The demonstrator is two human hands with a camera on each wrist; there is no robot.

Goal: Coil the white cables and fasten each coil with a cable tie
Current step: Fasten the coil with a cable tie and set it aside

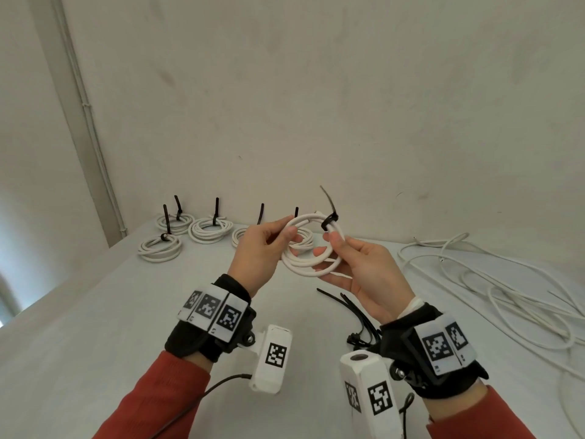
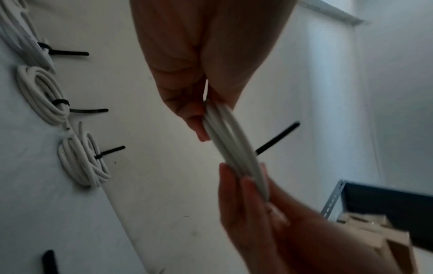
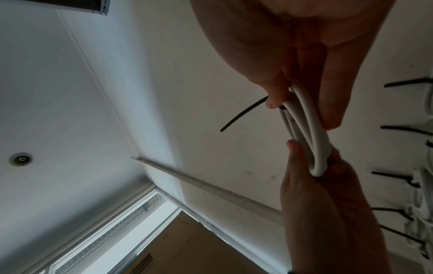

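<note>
Between the two raised hands, above the white table (image 1: 95,312), a white cable coil (image 1: 308,263) is held in the air, a few loops wide. Left hand (image 1: 262,248): thumb and fingers curled, pinching the coil's left side; the left wrist view shows the fingertips (image 2: 199,128) pressed against the bundled strands (image 2: 234,148). Right hand (image 1: 364,274): palm up, thumb and forefinger pinching the coil's far right part, remaining fingers spread loosely under the lower loops. A black cable tie (image 1: 330,218) is looped round the strands just beyond the right thumb; its free tail sticks up and away from the hands. In the right wrist view the tail (image 3: 243,113) projects left of the thumb, the coil (image 3: 314,139) seen edge-on. Whether the tie is pulled fully tight cannot be told.

Beyond the left hand, against the wall: a group of finished coils (image 1: 207,231), each bound with a black tie whose tail stands upright; one more lies partly hidden behind the hands. Below the right hand, near the wrist: a bundle of loose black cable ties (image 1: 357,315) on the table. Well to the right of the right hand: uncoiled white cables (image 1: 506,289) sprawled across the table. Both forearms wear red sleeves (image 1: 164,397) and black wrist straps carrying marker tags.
</note>
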